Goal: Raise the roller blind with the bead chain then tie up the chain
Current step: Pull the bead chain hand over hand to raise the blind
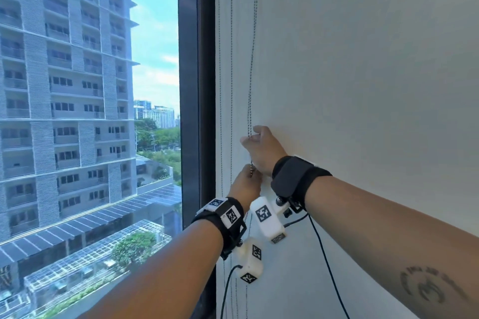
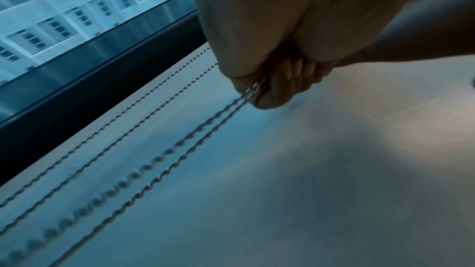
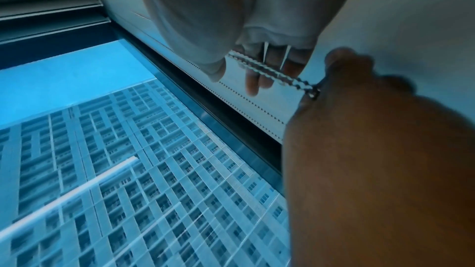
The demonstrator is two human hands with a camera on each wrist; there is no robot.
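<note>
A doubled metal bead chain point(image 1: 251, 72) hangs down the white wall just right of the window. My right hand point(image 1: 261, 147) grips both strands at about mid-height, thumb and fingers curled round them. Directly below, my left hand point(image 1: 247, 181) pinches the same chain between thumb and fingertips. In the right wrist view a short taut length of chain point(image 3: 270, 72) runs from my right hand point(image 3: 231, 33) to my left hand point(image 3: 354, 76). The left wrist view shows my left hand point(image 2: 264, 96) pinching two strands of the chain point(image 2: 195, 135). No blind fabric covers the glass.
The dark window frame point(image 1: 197, 85) stands left of the chain, with bare glass point(image 1: 90, 111) and a tower block beyond. A second, thinner pair of chains point(image 1: 225, 85) hangs closer to the frame. The white wall point(image 1: 363, 59) spreads to the right. Camera cables point(image 1: 326, 261) dangle under my wrists.
</note>
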